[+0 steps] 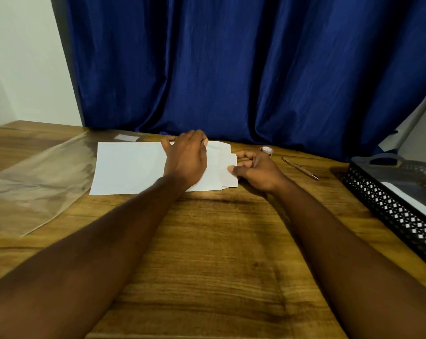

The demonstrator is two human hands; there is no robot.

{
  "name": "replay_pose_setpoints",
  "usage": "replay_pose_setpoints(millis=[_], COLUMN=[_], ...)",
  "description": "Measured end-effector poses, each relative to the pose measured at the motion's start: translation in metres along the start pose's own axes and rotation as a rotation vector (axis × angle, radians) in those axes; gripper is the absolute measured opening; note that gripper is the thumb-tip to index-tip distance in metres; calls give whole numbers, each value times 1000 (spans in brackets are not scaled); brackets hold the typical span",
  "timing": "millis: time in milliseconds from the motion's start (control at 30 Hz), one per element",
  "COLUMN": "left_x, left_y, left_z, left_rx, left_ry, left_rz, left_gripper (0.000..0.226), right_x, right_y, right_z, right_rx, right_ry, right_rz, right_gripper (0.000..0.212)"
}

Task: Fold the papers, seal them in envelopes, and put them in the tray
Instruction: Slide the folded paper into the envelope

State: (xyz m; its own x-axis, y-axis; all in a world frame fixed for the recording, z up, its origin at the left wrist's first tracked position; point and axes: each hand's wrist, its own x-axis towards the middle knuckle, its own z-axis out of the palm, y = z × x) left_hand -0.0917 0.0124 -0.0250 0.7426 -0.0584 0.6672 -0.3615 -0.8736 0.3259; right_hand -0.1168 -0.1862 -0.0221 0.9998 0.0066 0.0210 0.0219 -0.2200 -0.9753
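The right hand (256,171) pinches the right edge of the small white sheets (227,176), with its thumb on top and its fingers curled against and under that edge. The sheets lie in a staggered fan, and I cannot tell whether they are envelopes or folded papers. The left hand (186,157) lies palm down across the same pile, its weight on the paper. Its fingertips bend out of sight over the far edge, so I cannot tell whether it grips or only presses. Under both hands a large white paper (128,167) lies flat on the wooden table (207,253) and reaches out to the left, where it overlaps a clear plastic sleeve (36,182). Just right of the right hand sit a small round object (267,150), too blurred to name, and a pen (301,168). Well apart at the right edge stands the black mesh tray (387,211), with something white and flat already inside. The likely trouble is the fan: if the right hand draws one sheet out while the left presses unevenly, several could slide together or the large paper could crease. A hard pull could also push the pile into the pen. No writing can be read; a pale patch (126,137) on the sleeve's far end looks blank.
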Motion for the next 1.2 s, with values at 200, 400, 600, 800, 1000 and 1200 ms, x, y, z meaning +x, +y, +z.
replay_pose_setpoints(millis=[200,400,600,800,1000,1200], left_x=[-1,-4,-4,-3,-3,-3], left_y=[1,7,5,4,4,1], left_z=[-3,-1,-1,1,2,5], left_rx=[-109,-131,-155,-160,-184,-190], left_ry=[14,-9,-34,-39,-24,-16], left_rz=[36,100,59,44,56,59], left_gripper=[17,16,17,15,13,13], right_x=[5,8,13,13,12,12], right_y=[1,5,4,7,4,6], right_z=[1,18,5,4,17,29], right_rx=[187,218,216,214,241,149], right_ry=[-34,3,-117,-92,2,75], right_rz=[-6,-42,4,-7,-19,-81], right_gripper=[43,48,32,33,45,46])
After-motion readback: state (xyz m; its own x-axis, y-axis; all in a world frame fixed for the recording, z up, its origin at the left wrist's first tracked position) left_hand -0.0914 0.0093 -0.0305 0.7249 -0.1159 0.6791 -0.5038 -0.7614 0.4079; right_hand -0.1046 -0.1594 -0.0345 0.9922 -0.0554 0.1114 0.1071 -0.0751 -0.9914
